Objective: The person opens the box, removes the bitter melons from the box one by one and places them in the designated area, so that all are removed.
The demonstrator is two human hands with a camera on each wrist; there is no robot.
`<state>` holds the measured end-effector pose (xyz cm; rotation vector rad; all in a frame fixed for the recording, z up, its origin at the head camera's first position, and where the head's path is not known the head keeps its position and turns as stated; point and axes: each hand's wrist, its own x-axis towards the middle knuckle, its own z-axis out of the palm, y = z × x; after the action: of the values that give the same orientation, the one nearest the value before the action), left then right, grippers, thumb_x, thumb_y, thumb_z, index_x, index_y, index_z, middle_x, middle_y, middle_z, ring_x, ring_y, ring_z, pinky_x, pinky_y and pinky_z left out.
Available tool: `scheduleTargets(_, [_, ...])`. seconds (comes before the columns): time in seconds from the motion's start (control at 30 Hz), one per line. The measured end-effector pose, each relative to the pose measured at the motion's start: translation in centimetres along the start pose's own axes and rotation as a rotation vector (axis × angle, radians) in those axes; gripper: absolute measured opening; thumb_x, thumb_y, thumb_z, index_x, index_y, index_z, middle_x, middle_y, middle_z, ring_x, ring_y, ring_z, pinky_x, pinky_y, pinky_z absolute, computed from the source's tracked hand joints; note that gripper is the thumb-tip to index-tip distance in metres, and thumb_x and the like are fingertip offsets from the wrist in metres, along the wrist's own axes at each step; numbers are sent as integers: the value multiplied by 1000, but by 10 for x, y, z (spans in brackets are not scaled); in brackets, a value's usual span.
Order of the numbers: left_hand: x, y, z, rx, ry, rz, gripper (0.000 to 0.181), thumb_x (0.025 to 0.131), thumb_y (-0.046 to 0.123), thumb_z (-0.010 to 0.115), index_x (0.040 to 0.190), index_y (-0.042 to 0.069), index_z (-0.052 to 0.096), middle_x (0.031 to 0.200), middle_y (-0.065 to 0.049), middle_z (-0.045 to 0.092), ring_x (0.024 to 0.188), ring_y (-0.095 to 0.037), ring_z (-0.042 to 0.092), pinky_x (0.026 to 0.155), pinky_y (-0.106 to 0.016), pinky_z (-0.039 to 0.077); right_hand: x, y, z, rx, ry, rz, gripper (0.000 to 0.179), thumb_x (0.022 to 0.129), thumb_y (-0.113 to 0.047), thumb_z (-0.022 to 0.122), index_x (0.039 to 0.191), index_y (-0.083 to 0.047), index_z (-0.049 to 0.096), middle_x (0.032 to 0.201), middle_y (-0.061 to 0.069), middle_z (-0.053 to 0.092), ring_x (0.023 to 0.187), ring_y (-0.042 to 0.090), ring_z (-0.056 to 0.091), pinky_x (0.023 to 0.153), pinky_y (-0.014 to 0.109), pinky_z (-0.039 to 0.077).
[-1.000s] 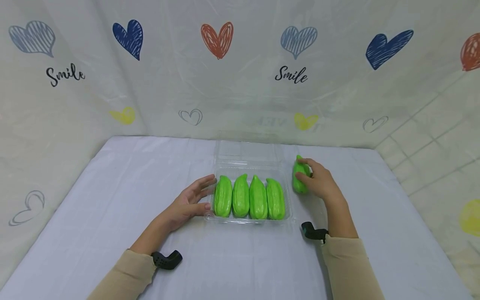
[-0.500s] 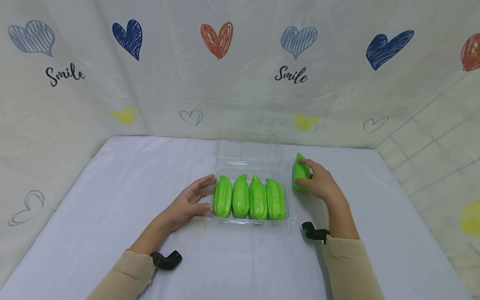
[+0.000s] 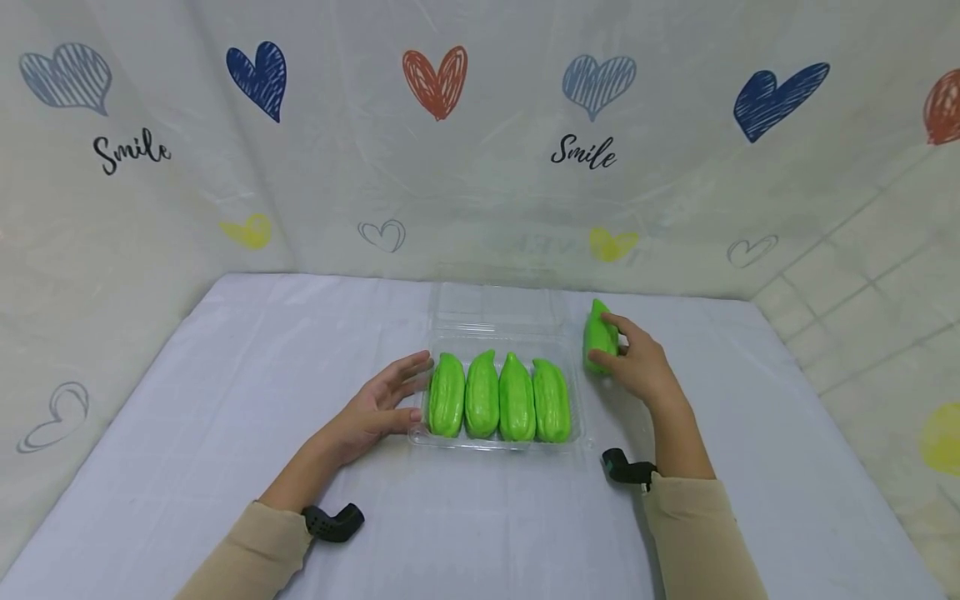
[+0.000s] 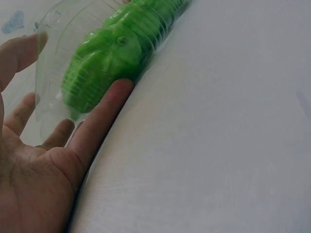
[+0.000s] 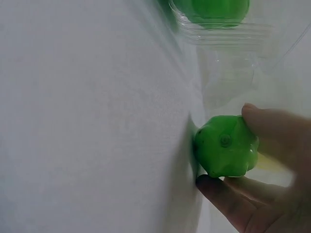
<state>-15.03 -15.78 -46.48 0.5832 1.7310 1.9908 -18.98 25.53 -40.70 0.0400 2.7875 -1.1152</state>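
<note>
Several bright green ridged gourds (image 3: 482,396) lie side by side in a clear plastic clamshell box (image 3: 495,447), pointed tips away from me. My left hand (image 3: 378,404) is at the box's left side, fingers spread and relaxed. In the left wrist view, a finger lies along the box's lower edge. To the right of the box, my right hand (image 3: 637,360) grips another green gourd (image 3: 597,329) between thumb and fingers. The right wrist view shows the round end of this gourd (image 5: 226,145) close to the tablecloth, with fingers on both sides.
The box's clear lid (image 3: 495,310) stands raised at the back, near the curtain (image 3: 480,183) printed with hearts. A white cloth (image 3: 480,525) covers the table. Black wrist cameras (image 3: 333,522) sit at both cuffs.
My right hand's gourd has shifted slightly away from me, its tip now nearer the table's back edge. The left hand, the box and the gourds in it have stayed put.
</note>
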Motion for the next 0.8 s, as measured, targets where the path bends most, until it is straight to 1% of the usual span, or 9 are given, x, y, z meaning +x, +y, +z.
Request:
scheduleTargets(0.23, [0, -1, 0, 0, 0, 3, 83, 91, 4, 68, 159, 13, 22, 165, -8, 20, 150, -36, 22, 102, -32, 46, 2, 2, 2, -27, 16, -15, 69, 99, -29, 62, 158, -16, 29, 159, 27, 27, 135, 50, 43, 96, 59, 48])
scheduleTargets(0.5, [0, -1, 0, 7, 5, -4, 83, 90, 6, 69, 159, 14, 22, 165, -9, 20, 150, -34, 22, 105, -34, 44, 2, 1, 3, -32, 14, -24, 67, 99, -28, 61, 158, -16, 30, 159, 26, 26, 135, 51, 41, 98, 60, 46])
scheduleTargets(0.63, [1, -1, 0, 7, 7, -7, 83, 90, 6, 68, 159, 13, 22, 165, -8, 20, 150, -35, 22, 103, -33, 45, 1, 1, 3, -31, 14, -40, 65, 99, -25, 61, 157, -15, 32, 161, 24, 26, 136, 53, 40, 100, 61, 45])
scheduleTargets(0.8, [0, 0, 1, 0, 5, -5, 83, 90, 5, 68, 159, 13, 22, 165, -9, 19, 150, -35, 22, 102, -32, 47, 1, -1, 2, -37, 14, -36, 65, 99, -25, 61, 157, -16, 32, 161, 23, 25, 136, 53, 39, 100, 62, 44])
